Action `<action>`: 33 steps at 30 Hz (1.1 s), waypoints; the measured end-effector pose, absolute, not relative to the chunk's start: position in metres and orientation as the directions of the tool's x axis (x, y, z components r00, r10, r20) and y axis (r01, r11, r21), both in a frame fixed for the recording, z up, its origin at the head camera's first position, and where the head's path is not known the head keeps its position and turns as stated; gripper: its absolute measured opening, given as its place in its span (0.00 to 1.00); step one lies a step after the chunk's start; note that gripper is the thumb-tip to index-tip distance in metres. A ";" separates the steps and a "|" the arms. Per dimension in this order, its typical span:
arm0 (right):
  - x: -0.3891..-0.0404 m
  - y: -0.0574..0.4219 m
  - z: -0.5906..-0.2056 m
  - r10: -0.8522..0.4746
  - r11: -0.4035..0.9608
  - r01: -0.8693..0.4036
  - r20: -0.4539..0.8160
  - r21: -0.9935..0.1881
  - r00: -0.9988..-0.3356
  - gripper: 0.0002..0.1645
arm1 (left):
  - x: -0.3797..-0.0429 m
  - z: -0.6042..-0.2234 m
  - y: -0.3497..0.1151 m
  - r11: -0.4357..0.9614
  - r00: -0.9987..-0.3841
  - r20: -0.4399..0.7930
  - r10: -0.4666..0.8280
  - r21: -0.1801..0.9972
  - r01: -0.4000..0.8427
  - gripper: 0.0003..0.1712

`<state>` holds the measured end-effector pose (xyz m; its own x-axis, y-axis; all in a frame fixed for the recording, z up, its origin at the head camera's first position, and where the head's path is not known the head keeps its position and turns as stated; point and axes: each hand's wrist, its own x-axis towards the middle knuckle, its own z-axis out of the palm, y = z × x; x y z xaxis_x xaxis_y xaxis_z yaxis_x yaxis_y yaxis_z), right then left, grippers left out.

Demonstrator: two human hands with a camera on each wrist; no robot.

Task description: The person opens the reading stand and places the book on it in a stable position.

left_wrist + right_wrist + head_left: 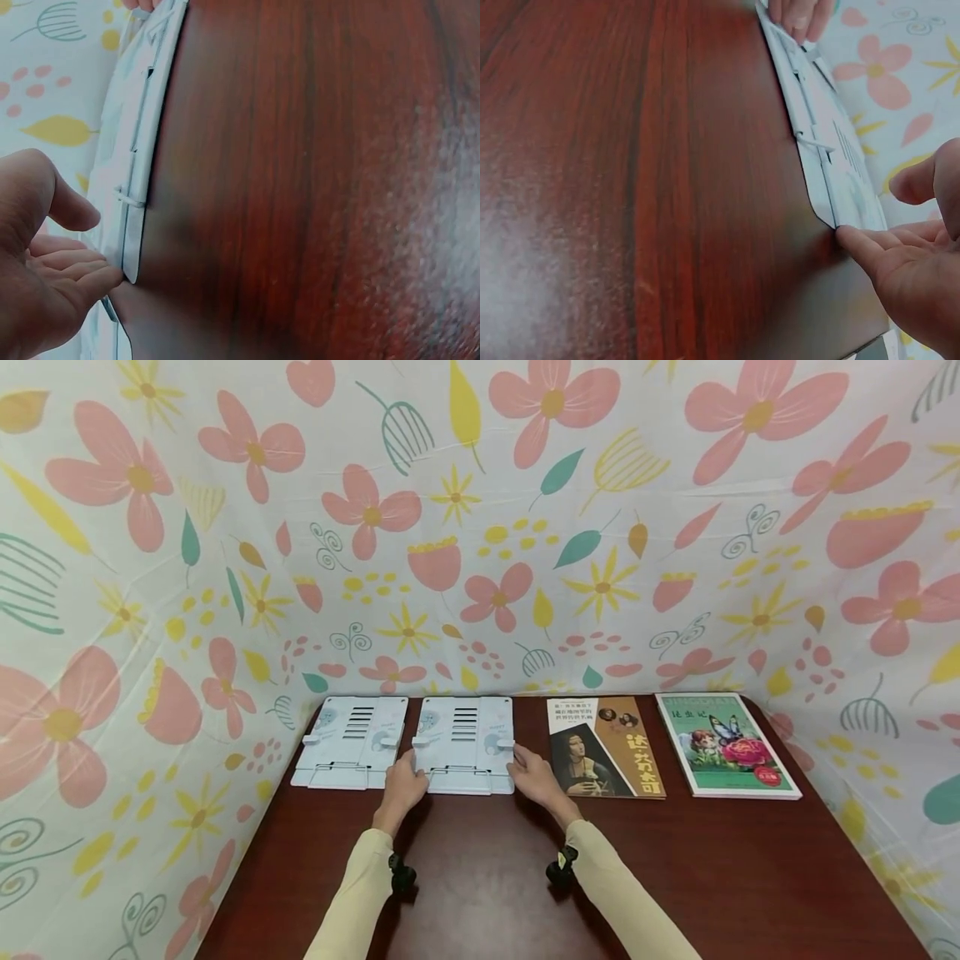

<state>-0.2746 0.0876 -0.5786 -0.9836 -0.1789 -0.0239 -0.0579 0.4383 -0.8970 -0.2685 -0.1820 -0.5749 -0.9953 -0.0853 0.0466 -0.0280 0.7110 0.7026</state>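
Two white folding book stands with slotted back plates and wire page holders lie flat at the back left of the table. In the head view, my left hand (405,782) is at the left edge of the second book stand (467,756), and my right hand (536,779) is at its right edge. The left wrist view has my left fingertips (112,276) against the stand's corner, thumb raised apart. On the other side, the right wrist view has my right fingertips (847,234) touching the opposite corner, thumb also lifted. The first book stand (352,743) lies just left of my left hand.
Right of my right hand lies a brown and white book (603,747) with a portrait cover. Farther right is a green book (727,745) with a butterfly and flower. Flower-printed cloth (480,527) rises behind the dark red wooden table (480,877).
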 end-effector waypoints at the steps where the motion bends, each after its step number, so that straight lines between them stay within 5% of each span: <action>1: -0.274 0.088 -0.579 -0.176 0.437 -0.057 -0.023 -0.898 -0.984 0.34 | -0.268 -0.575 -0.182 0.708 -0.996 0.037 -0.078 0.705 -0.029 0.31; 33: -0.207 0.131 -0.581 -0.189 0.371 -0.044 -0.029 -0.928 -0.981 0.37 | -0.197 -0.589 -0.159 0.725 -0.985 0.172 -0.013 0.680 0.109 0.31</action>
